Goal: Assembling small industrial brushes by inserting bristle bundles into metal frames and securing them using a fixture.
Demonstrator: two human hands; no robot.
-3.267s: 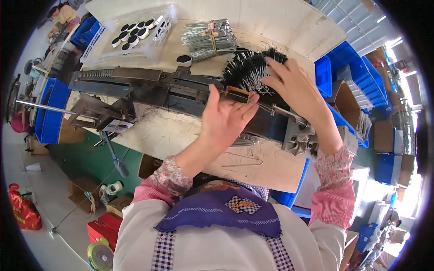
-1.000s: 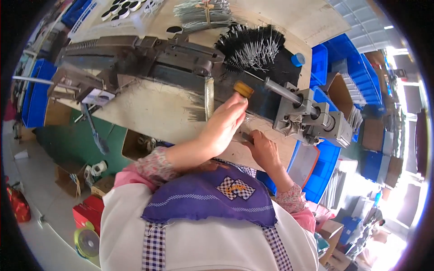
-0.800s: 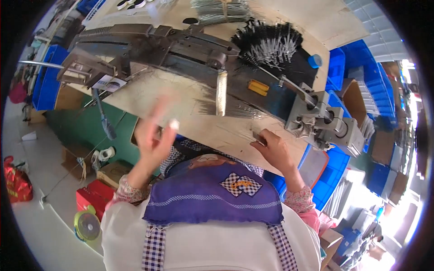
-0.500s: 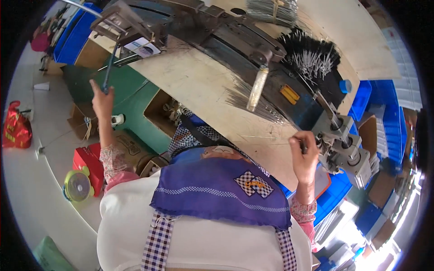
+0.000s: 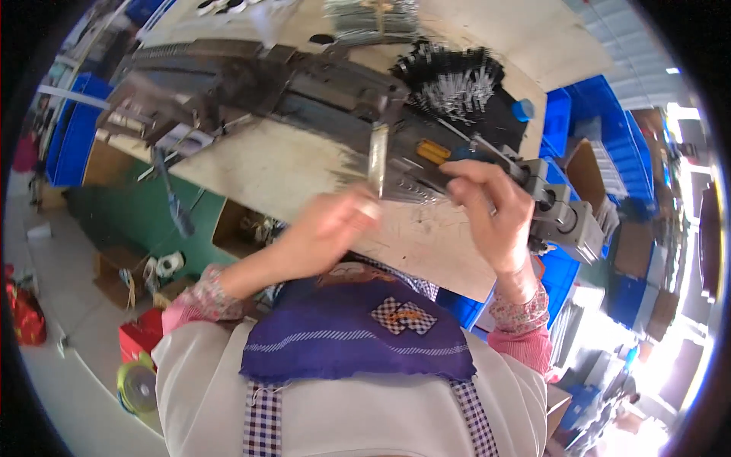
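My left hand (image 5: 324, 232) is over the pale worktop (image 5: 266, 160), its fingertips close to a pale wrapped handle (image 5: 378, 156) on the dark metal machine (image 5: 324, 91). Motion smears those fingers, so their grip is unclear. My right hand (image 5: 499, 213) is bent over the thin metal wires (image 5: 415, 186), thumb and forefinger drawn near each other. Whatever lies between them is too small to make out. Left of the worktop a lever with a dark blue grip (image 5: 179, 213) hangs with no hand on it.
A grey metal fixture (image 5: 567, 217) stands right of my right hand. Behind lie a yellow-orange piece (image 5: 432, 151), silver-tipped black pieces (image 5: 457, 87), a wire bundle (image 5: 373, 19) and a blue round cap (image 5: 523, 110). Blue bins (image 5: 609, 129) stand at the right, an open carton (image 5: 232, 228) below the worktop.
My left hand has let go of the blue-gripped lever and come right over the worktop. My right hand has moved up to the wires. The whole view has shifted.
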